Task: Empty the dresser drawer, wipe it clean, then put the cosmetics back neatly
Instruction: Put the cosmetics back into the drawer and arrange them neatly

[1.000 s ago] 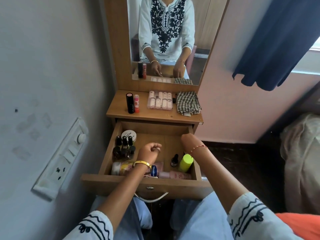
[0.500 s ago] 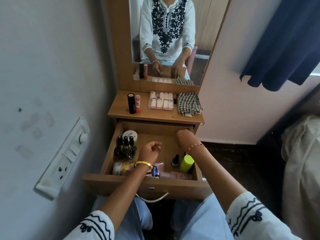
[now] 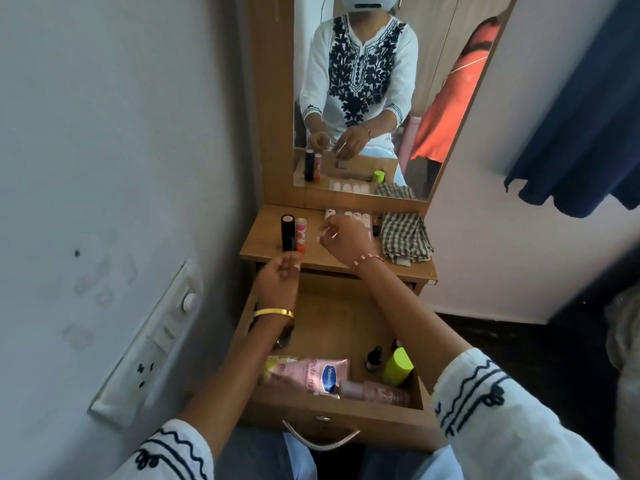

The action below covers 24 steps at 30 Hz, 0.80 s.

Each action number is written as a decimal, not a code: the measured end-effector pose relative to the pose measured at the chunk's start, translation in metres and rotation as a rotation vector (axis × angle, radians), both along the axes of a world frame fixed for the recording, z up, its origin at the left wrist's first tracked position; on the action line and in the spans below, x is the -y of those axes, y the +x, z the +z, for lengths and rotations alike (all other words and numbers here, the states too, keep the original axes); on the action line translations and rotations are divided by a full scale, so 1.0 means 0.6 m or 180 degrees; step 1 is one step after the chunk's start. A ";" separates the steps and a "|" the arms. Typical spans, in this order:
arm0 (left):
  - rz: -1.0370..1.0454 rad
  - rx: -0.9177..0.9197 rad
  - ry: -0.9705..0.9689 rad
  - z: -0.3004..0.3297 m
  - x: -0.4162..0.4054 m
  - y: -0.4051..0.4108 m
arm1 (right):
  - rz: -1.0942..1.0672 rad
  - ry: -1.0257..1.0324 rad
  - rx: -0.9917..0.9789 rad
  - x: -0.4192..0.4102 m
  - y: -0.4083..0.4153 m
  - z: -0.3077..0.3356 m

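Above the open drawer of a wooden dresser, a seated person raises both hands in the head camera's single view. Left hand, with a gold bangle at the wrist, hangs over the drawer's back-left corner, fingers curled inward; whether it grips anything cannot be told. Right hand hovers over the desk behind the drawer, thumb and fingertips pinched together on something too small to make out. At the drawer's front edge lie a pink lotion tube and a pink bottle on their sides, with a small dark dropper bottle and a lime-capped bottle toward the drawer's right wall. On the desk beyond the drawer stand a black tube and a red-patterned stick side by side, upright, with a clear case of pale items partly hidden behind the right hand and a crumpled checked cloth at the far right. A mirror rising behind the desk reflects the person's embroidered white top.
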State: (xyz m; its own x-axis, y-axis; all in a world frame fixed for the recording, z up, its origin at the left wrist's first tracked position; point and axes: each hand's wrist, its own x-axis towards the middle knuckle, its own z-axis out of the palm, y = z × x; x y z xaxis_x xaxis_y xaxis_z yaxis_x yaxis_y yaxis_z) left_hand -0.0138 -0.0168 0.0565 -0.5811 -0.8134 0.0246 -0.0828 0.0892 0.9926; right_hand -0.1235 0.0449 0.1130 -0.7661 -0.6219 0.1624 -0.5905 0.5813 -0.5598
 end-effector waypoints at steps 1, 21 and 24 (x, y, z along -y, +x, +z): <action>0.0101 -0.0010 -0.0097 0.008 0.014 -0.006 | 0.0004 -0.0059 0.0008 0.014 -0.004 0.001; -0.0267 0.0446 -0.0648 0.023 0.081 -0.062 | 0.0051 -0.0411 0.0563 0.058 -0.026 -0.043; -0.0278 0.0348 -0.0638 0.021 0.067 -0.051 | -0.0014 -0.0568 0.0795 0.042 -0.021 -0.044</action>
